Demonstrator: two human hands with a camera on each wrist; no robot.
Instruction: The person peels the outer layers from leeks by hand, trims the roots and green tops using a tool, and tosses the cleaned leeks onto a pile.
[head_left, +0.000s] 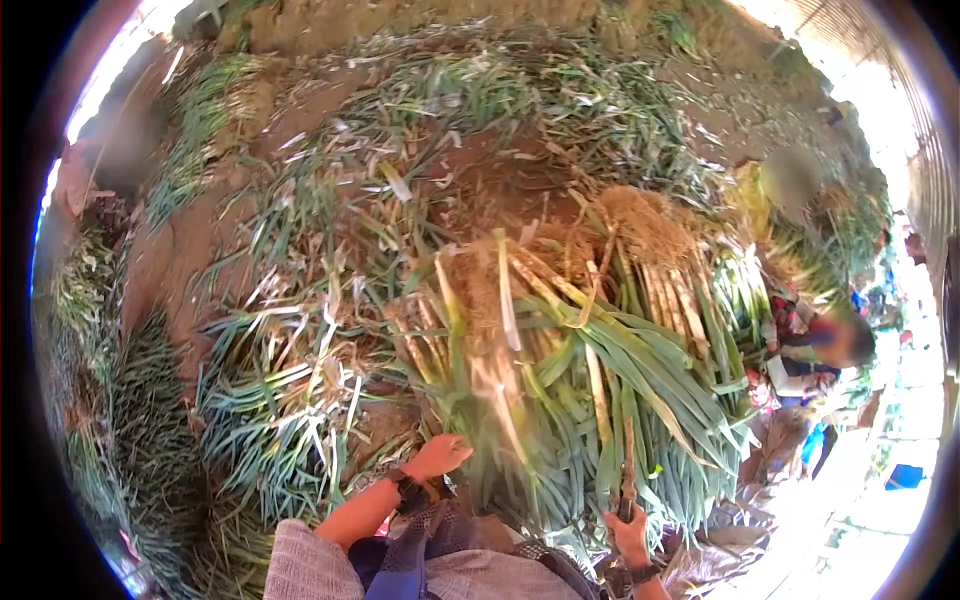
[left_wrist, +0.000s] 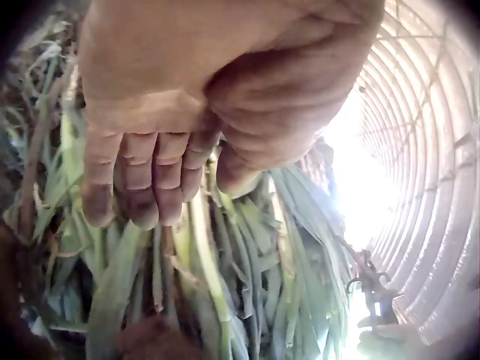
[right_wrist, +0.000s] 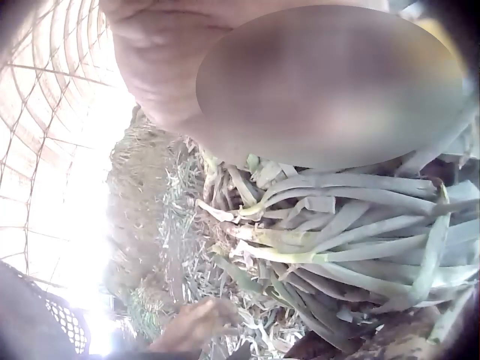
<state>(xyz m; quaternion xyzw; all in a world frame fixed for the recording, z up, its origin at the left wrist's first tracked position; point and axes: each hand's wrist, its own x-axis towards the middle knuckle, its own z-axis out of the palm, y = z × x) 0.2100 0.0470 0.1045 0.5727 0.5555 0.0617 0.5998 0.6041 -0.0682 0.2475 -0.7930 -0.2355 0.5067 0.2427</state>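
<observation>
A large heap of leeks (head_left: 640, 360), green leaves toward me and brown roots (head_left: 650, 225) at the far side, lies right in front of me. My left hand (head_left: 437, 457) is over the heap's near left edge, holding nothing. In the left wrist view its fingers (left_wrist: 136, 176) hang loosely extended above the leek leaves (left_wrist: 225, 262). At the near right edge my right hand (head_left: 630, 535) grips a narrow brown tool (head_left: 628, 460) by its dark handle, its tip pointing away from me. A blurred oval hides much of that hand in the right wrist view. One pale leek stalk (head_left: 507, 295) lies across the heap's middle.
Loose leaves and trimmings (head_left: 390, 190) cover the brown ground ahead. Cut leaves (head_left: 270, 410) pile up at the left, and another leaf heap (head_left: 155, 430) stands farther left. A person (head_left: 805, 350) sits at the right beyond the heap. A ribbed wall (left_wrist: 427, 165) curves up beside.
</observation>
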